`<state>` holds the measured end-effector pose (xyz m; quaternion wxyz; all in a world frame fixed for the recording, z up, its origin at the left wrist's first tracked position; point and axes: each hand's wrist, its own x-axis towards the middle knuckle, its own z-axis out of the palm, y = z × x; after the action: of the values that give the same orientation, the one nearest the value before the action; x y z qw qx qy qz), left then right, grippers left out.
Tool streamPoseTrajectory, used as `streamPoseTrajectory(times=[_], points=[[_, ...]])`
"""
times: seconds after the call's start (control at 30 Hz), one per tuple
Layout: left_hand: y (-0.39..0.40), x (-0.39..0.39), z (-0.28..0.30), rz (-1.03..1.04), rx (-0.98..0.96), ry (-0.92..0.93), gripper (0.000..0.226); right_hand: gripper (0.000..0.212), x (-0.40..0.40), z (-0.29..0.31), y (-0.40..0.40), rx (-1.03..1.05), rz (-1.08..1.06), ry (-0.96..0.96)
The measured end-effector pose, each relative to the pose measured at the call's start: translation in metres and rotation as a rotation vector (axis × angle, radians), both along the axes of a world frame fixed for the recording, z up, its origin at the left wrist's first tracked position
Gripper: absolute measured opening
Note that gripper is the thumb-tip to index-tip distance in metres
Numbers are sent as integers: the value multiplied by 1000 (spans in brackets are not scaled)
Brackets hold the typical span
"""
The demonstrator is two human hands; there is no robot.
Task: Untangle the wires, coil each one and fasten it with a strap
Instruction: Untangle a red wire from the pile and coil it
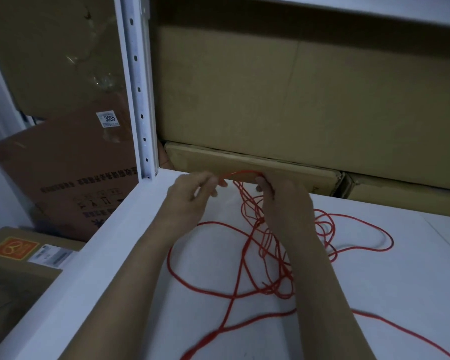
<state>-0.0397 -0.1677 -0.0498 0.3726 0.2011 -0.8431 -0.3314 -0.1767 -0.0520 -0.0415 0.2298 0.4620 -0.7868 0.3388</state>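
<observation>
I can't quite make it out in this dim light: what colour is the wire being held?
Red. The wire shows best in the head view, against the white shelf.

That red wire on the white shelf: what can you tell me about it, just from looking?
The red wire is one thin, bright, flexible cord, seemingly plastic-coated. It is uncoiled and tangled. Most of it sprawls in loose loops over the white shelf, one strand running off the bottom edge of the picture. A bunch of loops hangs from the right hand, which grips it. A short arc bridges to the left hand, whose fingers pinch it. No strap or plug shows.
</observation>
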Motion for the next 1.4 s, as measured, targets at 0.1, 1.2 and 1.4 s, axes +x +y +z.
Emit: streamPoseTrajectory(times=[0.1,1.2,1.4], points=[[4,0,4,-152,-25,-188,26,24,-4,-3,-1,-64,-155,268],[3,-22,30,-435,963,567,29,19,37,-22,-22,196,301,-327],[-9,-15,24,-276,655,586,24,20,21,-17,-10,413,145,-289]])
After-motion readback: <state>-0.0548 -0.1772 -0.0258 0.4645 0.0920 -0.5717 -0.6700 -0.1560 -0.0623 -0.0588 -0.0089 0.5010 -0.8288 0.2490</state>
